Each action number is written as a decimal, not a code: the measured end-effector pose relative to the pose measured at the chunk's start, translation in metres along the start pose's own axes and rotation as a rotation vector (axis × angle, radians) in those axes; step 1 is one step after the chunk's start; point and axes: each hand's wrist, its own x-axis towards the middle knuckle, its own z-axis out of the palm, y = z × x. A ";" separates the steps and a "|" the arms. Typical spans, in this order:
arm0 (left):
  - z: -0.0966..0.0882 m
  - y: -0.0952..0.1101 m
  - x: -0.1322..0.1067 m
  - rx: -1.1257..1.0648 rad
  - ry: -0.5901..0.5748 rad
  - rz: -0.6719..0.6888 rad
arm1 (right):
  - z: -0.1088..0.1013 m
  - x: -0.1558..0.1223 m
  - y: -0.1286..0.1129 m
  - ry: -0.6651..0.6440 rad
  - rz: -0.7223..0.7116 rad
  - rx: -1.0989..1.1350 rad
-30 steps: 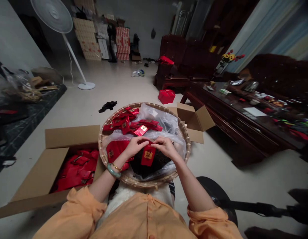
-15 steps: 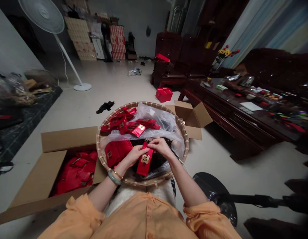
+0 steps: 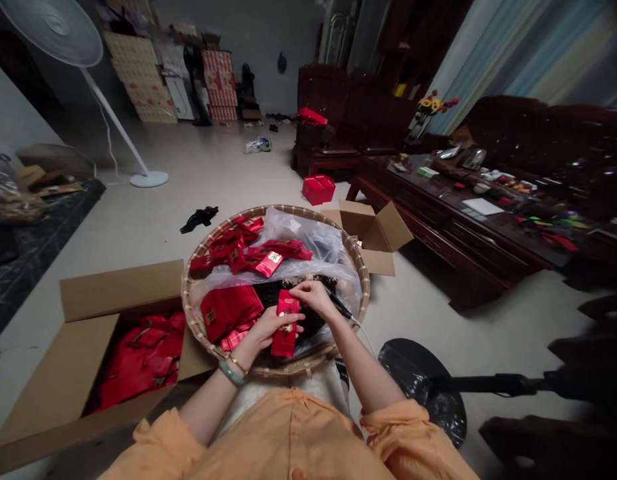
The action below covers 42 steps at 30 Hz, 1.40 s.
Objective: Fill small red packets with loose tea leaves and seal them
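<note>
My left hand (image 3: pixel 268 327) grips a small red packet (image 3: pixel 285 325) with a gold label, holding it upright over the round woven basket (image 3: pixel 198 250) on my lap. My right hand (image 3: pixel 313 297) pinches the packet's top edge. Under the packet lies a dark heap of loose leaves (image 3: pixel 273 293) on clear plastic film. A stack of flat red packets (image 3: pixel 228 310) sits just left of my left hand. Several more red packets (image 3: pixel 248 247) lie across the far side of the basket.
An open cardboard box (image 3: pixel 78 347) with red bags stands at my left. A smaller open box (image 3: pixel 373 233) sits beyond the basket, right. A black round stand base (image 3: pixel 428 393) lies at my right. A dark wooden table (image 3: pixel 468 233) and a white fan (image 3: pixel 133 177) stand further off.
The packet has turned from hanging low between both hands to upright in my left hand, and my right hand has moved to its top edge. The view has swung rightwards.
</note>
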 end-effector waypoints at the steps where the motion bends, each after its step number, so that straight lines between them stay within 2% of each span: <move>1: 0.000 0.001 0.000 -0.002 0.009 0.005 | -0.005 0.001 0.005 0.059 -0.030 -0.065; 4: -0.002 0.005 -0.002 -0.010 0.030 0.028 | -0.027 0.003 0.022 0.280 -0.107 -0.404; 5: -0.003 0.006 -0.003 -0.009 0.034 0.033 | -0.035 0.003 0.028 0.302 -0.087 -0.549; 7: -0.004 0.007 -0.005 -0.003 0.041 0.039 | -0.046 0.000 0.040 0.299 0.032 -0.795; 10: -0.003 0.008 -0.007 0.003 0.048 0.041 | -0.053 -0.006 0.053 0.215 0.206 -1.000; 14: -0.002 0.008 -0.009 0.008 0.045 0.050 | -0.053 -0.009 0.060 0.157 0.235 -1.064; 17: -0.003 0.008 -0.009 0.014 0.058 0.058 | -0.058 -0.008 0.062 0.151 0.195 -1.038; 20: -0.005 0.009 -0.009 0.014 0.073 0.062 | -0.065 -0.009 0.062 0.156 0.091 -0.951; 26: -0.003 0.011 -0.011 0.027 0.090 0.087 | -0.077 -0.024 0.044 0.084 -0.133 -0.580; 33: 0.002 0.007 -0.009 0.098 0.077 0.090 | -0.065 -0.033 0.000 -0.146 -0.086 -0.195; 37: 0.001 0.005 -0.007 0.137 0.056 0.080 | -0.050 -0.029 -0.014 -0.278 -0.071 -0.142; 42: 0.001 0.003 -0.008 0.174 0.061 0.081 | -0.037 -0.025 -0.022 -0.293 -0.083 -0.145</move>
